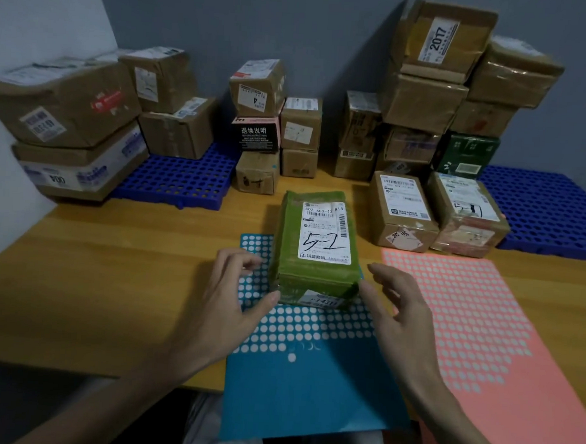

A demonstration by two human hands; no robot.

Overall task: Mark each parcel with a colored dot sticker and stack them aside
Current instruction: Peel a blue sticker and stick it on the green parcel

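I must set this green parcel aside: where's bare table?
Bare wood left of the blue sticker sheet, before the left blue mat; the far end of the right blue mat. Crowded: the stacked boxes behind.

I note a green parcel (313, 253), white-labelled; a blue sheet (308, 383) and a pink sheet (501, 348), both white-dotted; blue hole-patterned mats (179, 180) at the rear corners of the tan desk (114, 281).

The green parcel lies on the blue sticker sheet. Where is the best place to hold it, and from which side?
Probably best to take the green parcel by its two long side faces, left hand from the left, right hand from the right. It lies flat, pointing away from the person, both sides look free, and this leaves the top label uncovered.
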